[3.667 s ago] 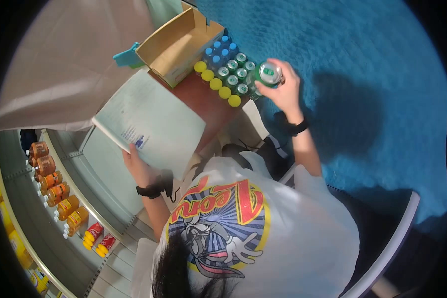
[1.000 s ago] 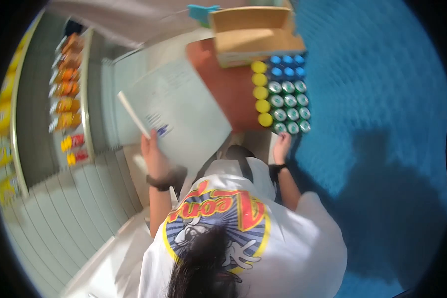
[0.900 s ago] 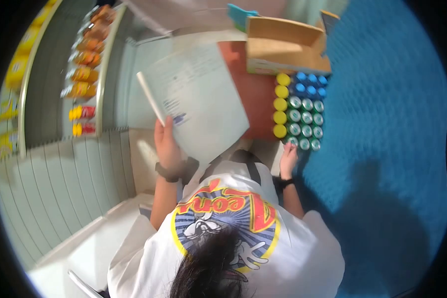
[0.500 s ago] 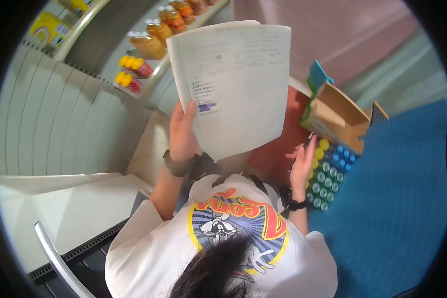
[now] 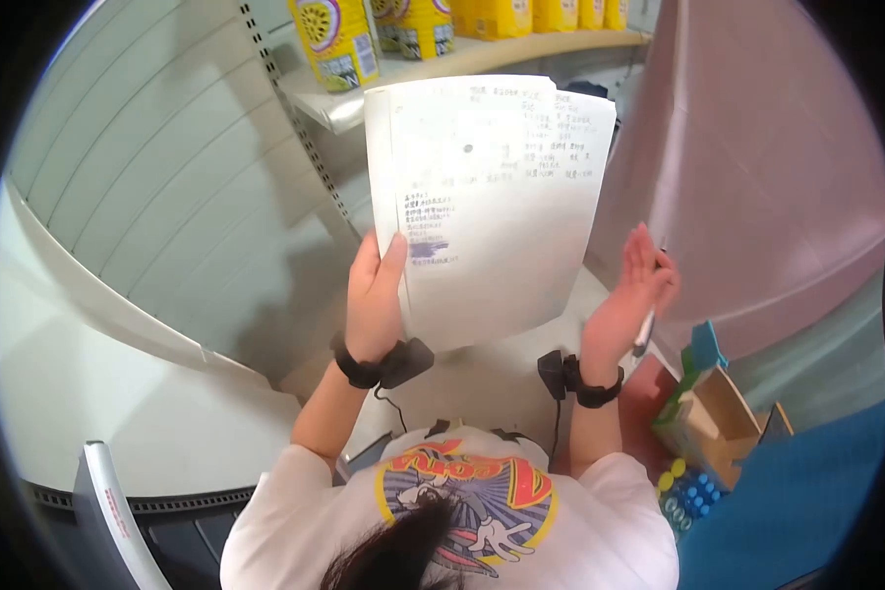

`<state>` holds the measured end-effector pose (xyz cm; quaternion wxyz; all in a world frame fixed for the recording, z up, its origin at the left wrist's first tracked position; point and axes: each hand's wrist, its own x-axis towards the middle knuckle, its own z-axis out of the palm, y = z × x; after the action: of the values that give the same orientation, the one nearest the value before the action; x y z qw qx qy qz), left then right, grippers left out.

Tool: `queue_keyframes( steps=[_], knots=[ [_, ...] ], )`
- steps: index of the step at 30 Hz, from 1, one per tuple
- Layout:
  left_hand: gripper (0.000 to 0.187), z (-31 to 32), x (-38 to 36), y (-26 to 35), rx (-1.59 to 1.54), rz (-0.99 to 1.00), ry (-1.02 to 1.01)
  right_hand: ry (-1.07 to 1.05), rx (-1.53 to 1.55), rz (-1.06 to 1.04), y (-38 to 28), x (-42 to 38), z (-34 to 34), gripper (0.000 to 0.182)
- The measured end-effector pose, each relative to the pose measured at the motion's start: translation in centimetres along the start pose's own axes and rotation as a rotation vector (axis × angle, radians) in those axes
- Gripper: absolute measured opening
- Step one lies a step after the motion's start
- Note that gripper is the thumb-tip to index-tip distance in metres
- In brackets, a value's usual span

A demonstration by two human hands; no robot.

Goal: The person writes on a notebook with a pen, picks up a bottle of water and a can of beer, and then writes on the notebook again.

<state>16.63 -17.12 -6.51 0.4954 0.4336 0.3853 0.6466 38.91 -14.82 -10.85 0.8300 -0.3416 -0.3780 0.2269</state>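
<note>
My left hand [image 5: 375, 305] grips the left edge of a notebook [image 5: 492, 256] with its thumb on the front page. Handwritten lines fill the top and left of that page, and one line is scribbled over in purple. Its pages are tilted up towards me. To the right, apart from the paper, my right hand [image 5: 627, 307] is raised with a pen [image 5: 646, 330] held against the palm, its lower end sticking out near the wrist. Both wrists wear black bands with small boxes.
Yellow drink packs [image 5: 329, 44] stand on a shelf [image 5: 339, 108] ahead. A pink curtain [image 5: 757, 167] hangs at the right. Below it are an open cardboard box [image 5: 703, 418], bottles with blue and yellow caps [image 5: 693, 487] and a blue surface [image 5: 796, 492]. A metal handle [image 5: 118, 511] is at lower left.
My view has tilted up and turned, so the shelf with yellow packs now shows ahead. My right hand has lifted away from the cans and bottles with the pen. The notebook stays in my left hand.
</note>
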Motion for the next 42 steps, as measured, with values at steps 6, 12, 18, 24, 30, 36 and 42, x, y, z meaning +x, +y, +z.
queue_keyframes(
  steps=[6,12,18,24,30,36,42],
  knots=[
    [0.031,-0.3,4.8,1.3,-0.061,0.111,-0.002,-0.368,-0.054,0.106,4.2,2.9,5.5,0.024],
    [0.031,1.4,10.0,4.3,0.126,0.307,-0.005,-0.384,0.062,-0.091,8.6,9.5,10.2,0.027],
    [0.033,0.0,14.4,3.2,1.068,0.672,0.307,-0.407,-0.036,-0.271,10.4,15.6,15.3,0.026],
    [0.030,0.2,18.0,0.5,0.819,0.740,0.569,-0.424,-0.007,-0.476,13.6,17.2,19.7,0.028],
    [0.029,0.5,20.1,-1.7,0.764,0.861,0.923,-0.287,0.199,-0.556,13.7,16.5,21.5,0.023],
    [0.025,-1.5,21.0,-1.3,1.078,0.961,0.938,-0.919,0.925,-0.310,10.5,14.8,20.8,0.066],
    [0.021,-2.0,21.8,-0.9,1.217,1.073,1.010,-0.839,1.007,0.234,8.9,9.4,26.7,0.035]
  ],
)
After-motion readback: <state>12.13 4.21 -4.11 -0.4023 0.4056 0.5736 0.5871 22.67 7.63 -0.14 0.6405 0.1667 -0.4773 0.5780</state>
